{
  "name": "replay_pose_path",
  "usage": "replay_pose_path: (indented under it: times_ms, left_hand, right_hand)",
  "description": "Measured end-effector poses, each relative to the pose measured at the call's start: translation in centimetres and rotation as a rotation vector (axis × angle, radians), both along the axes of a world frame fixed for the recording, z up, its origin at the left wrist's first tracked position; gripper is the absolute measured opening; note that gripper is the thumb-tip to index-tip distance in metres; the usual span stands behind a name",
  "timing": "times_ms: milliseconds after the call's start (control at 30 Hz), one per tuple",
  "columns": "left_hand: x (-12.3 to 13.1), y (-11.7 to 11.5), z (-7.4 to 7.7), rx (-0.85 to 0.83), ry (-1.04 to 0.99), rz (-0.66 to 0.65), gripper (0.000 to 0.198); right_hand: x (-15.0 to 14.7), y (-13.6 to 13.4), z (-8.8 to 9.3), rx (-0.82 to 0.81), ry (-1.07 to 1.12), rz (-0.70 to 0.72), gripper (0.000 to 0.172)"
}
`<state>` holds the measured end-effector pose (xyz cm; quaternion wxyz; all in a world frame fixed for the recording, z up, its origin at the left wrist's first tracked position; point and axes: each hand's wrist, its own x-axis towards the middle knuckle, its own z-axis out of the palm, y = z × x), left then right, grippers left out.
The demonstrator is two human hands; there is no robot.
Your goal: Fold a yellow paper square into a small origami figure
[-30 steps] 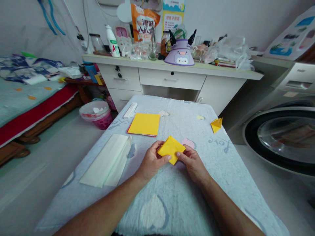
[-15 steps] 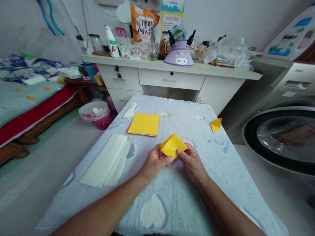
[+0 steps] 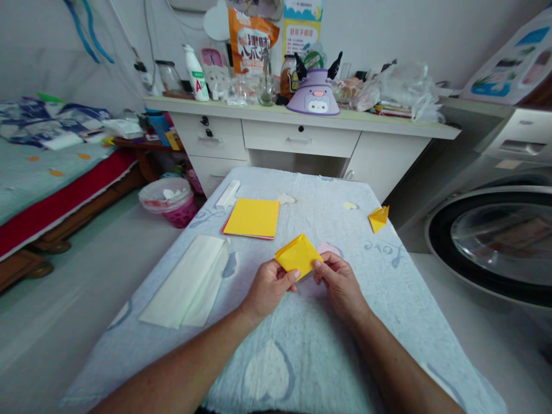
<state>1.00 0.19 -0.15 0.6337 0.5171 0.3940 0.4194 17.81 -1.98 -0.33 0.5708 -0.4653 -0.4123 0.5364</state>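
Note:
A folded piece of yellow origami paper [image 3: 301,254], roughly diamond-shaped, is held up over the table between my two hands. My left hand [image 3: 272,283] pinches its lower left side, thumb on top and fingers beneath. At its right corner, my right hand [image 3: 340,282] grips the paper between thumb and index finger. Beyond my hands lies a square stack of coloured paper [image 3: 253,218] with a yellow sheet on top. A small folded yellow paper piece [image 3: 379,219] rests near the table's right edge.
A folded pale green cloth or paper [image 3: 187,282] lies on the left of the cloth-covered table [image 3: 388,322], with a narrow white box [image 3: 228,194] behind it. A cluttered white desk [image 3: 302,138] stands at the back, a washing machine [image 3: 509,230] to the right, a pink bin [image 3: 179,214] to the left.
The yellow paper has shifted slightly left and turned, its top now flatter. My right thumb has moved from the paper's lower front to its right corner.

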Motion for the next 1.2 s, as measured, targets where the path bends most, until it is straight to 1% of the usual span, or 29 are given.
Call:
replay_pose_path:
  times_ms: [133, 200, 267, 367, 400, 467, 567, 667, 733, 867, 967, 1033, 1100, 1200]
  left_hand:
    - [-0.1, 0.0, 0.3, -0.012, -0.002, -0.016, 0.03]
    - [-0.1, -0.1, 0.4, -0.009, 0.005, -0.068, 0.032]
    - [-0.1, -0.2, 0.3, 0.001, 0.038, -0.131, 0.03]
    - [-0.2, -0.3, 0.0, 0.054, 0.152, -0.186, 0.02]
    - [-0.2, -0.3, -0.1, 0.08, 0.195, -0.198, 0.017]
    - [-0.3, -0.4, -0.3, 0.134, 0.269, -0.222, 0.012]
    - [-0.4, -0.4, -0.4, 0.167, 0.312, -0.27, 0.016]
    - [-0.6, -0.3, -0.5, 0.139, 0.315, -0.329, 0.027]
    - [-0.7, -0.2, -0.7, 0.122, 0.335, -0.341, 0.031]
    - [-0.7, -0.2, -1.1, 0.135, 0.358, -0.365, 0.027]
    - [-0.4, -0.4, -1.1, 0.137, 0.329, -0.358, 0.025]
    - [-0.3, -0.4, -0.9, 0.124, 0.233, -0.331, 0.025]
    - [-0.3, -0.4, -0.7, 0.122, 0.148, -0.276, 0.028]
    - [-0.5, -0.2, -0.4, 0.153, 0.163, -0.151, 0.026]
  right_hand:
    - [0.4, -0.1, -0.1, 0.028, -0.026, -0.011, 0.022]
    - [0.5, -0.2, 0.1, 0.062, -0.031, 0.012, 0.019]
    - [0.5, -0.3, 0.4, 0.07, -0.006, 0.08, 0.024]
    - [0.5, -0.4, 0.8, 0.017, 0.035, 0.226, 0.034]
    - [0.5, -0.4, 0.8, -0.007, 0.038, 0.262, 0.034]
    - [0.4, -0.4, 0.7, -0.052, 0.038, 0.289, 0.031]
    - [0.4, -0.5, 0.3, -0.099, 0.035, 0.256, 0.028]
    - [0.5, -0.6, 0.3, -0.108, 0.053, 0.242, 0.028]
    - [0.6, -0.5, 0.5, -0.109, 0.074, 0.233, 0.026]
    - [1.2, -0.2, 0.9, -0.056, 0.102, 0.105, 0.024]
    - [1.6, 0.0, 1.0, 0.005, 0.071, 0.025, 0.023]
    - [1.7, 0.1, 1.0, 0.028, 0.033, 0.008, 0.023]
    - [1.6, 0.1, 1.0, 0.038, 0.011, 0.01, 0.023]
    - [1.2, 0.0, 0.8, 0.033, 0.012, 0.03, 0.024]
